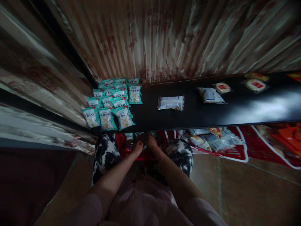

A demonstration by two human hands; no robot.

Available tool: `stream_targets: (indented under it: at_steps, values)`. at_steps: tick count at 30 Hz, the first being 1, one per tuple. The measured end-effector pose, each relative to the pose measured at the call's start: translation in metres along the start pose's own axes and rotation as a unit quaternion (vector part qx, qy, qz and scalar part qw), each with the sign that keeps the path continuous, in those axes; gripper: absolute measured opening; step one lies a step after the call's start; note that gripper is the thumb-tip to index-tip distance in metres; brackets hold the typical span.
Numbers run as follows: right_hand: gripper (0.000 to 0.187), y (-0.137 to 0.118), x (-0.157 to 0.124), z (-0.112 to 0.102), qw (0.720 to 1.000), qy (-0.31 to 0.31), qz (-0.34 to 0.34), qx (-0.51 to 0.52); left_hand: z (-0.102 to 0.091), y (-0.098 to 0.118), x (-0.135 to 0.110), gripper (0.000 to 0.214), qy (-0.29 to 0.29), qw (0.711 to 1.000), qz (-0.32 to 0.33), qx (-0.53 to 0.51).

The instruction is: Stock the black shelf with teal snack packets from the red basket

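Note:
Both my hands reach down into a red basket [122, 145] that sits below the front edge of a black shelf [211, 113]. My left hand [137, 147] is at the basket's middle, fingers curled downward, near a teal snack packet [129, 136] inside it. My right hand [151, 141] lies just beside it, its fingers hidden in the dark under the shelf edge. What either hand holds is not visible. Several teal snack packets [112, 102] stand in rows on the shelf's left end.
A white packet [171, 103] lies mid-shelf, a silver one [210, 95] and round wrapped cakes [255, 84] to the right. A rusty corrugated wall [164, 37] backs the shelf. More packets [207, 139] lie on red sheeting below right.

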State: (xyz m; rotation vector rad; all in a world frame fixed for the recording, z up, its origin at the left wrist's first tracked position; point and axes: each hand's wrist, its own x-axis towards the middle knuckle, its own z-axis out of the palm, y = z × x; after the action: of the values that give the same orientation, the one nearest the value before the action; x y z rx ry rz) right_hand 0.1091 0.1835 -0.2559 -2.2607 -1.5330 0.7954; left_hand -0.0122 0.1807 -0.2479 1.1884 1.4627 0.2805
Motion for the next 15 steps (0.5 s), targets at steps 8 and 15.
stream_targets:
  at_steps: [8, 15]
  values:
    - [0.042, 0.016, 0.007, 0.011, 0.999, -0.017, 0.029, -0.005, 0.003, 0.012, 0.004, 0.025, -0.015, 0.996, -0.053, -0.074]
    - [0.049, 0.018, 0.009, 0.017, 0.997, -0.048, 0.063, -0.022, -0.003, 0.016, 0.006, 0.038, -0.013, 0.99, -0.072, -0.121]
